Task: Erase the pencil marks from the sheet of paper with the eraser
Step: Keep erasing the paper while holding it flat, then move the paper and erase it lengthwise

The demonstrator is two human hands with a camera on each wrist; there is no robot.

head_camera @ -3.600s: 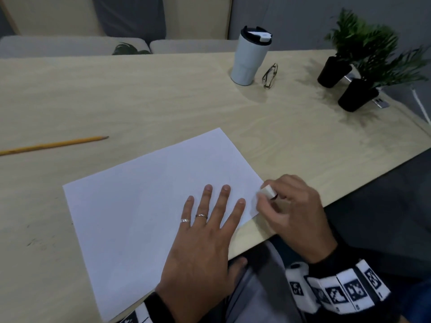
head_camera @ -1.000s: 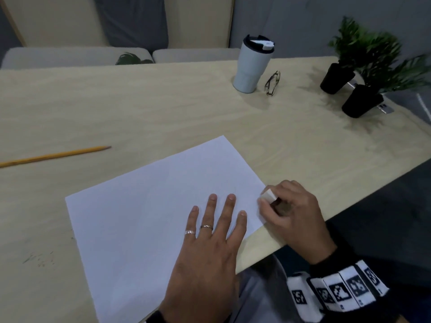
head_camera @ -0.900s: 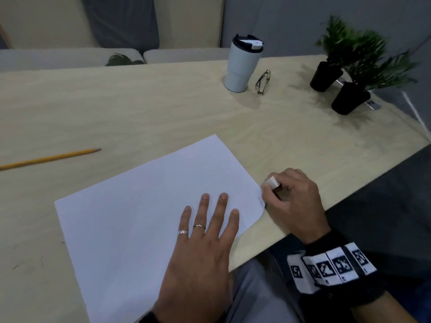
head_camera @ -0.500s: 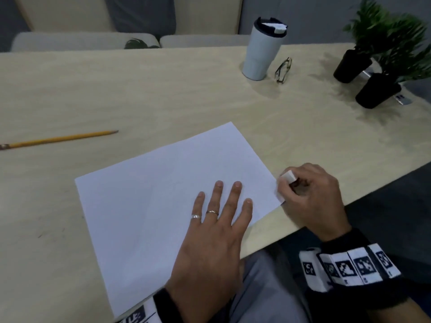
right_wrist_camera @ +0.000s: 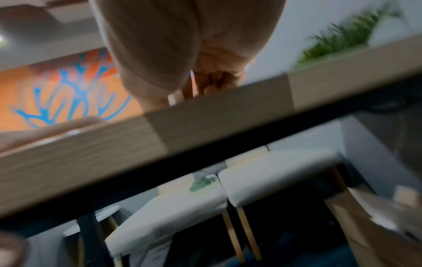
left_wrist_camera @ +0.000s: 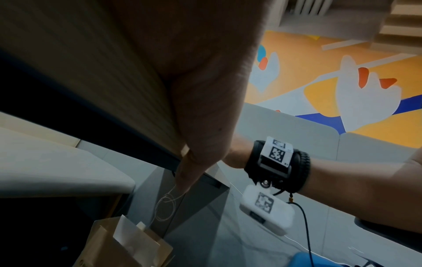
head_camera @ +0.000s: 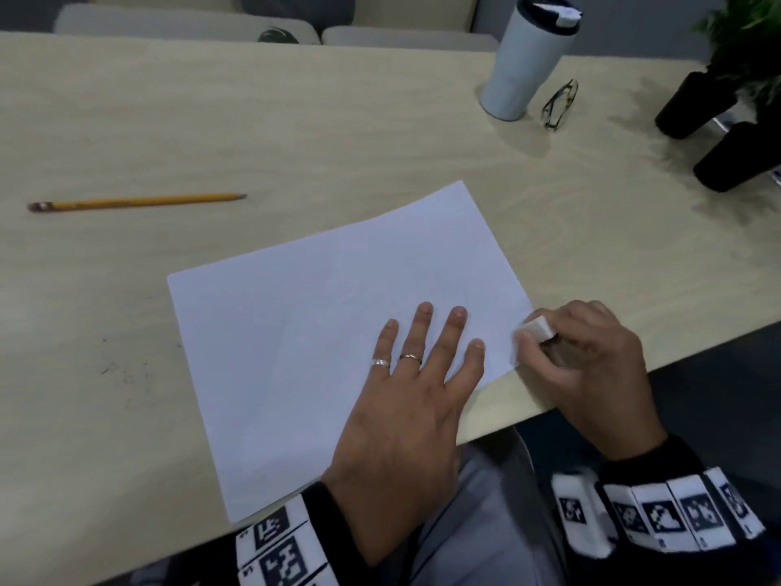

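Observation:
A white sheet of paper (head_camera: pixel 329 332) lies askew on the wooden table (head_camera: pixel 296 120), its near corner reaching the table's front edge. My left hand (head_camera: pixel 422 374) lies flat on the sheet's near right part, fingers straight and spread. My right hand (head_camera: pixel 587 357) pinches a small white eraser (head_camera: pixel 537 328) right at the sheet's right corner. No pencil marks show on the paper in the head view. Both wrist views look under the table edge and show only palm and fingers.
A yellow pencil (head_camera: pixel 135 201) lies on the table at the far left. A grey tumbler (head_camera: pixel 526 57) and folded glasses (head_camera: pixel 560 104) stand at the back right. Two potted plants (head_camera: pixel 718 112) occupy the far right corner. The table's front edge (head_camera: pixel 634 365) runs under my right hand.
The camera shifted; both hands stay where they were. My right hand keeps the eraser at the sheet's right corner with small shifts, and my left hand stays flat on the paper.

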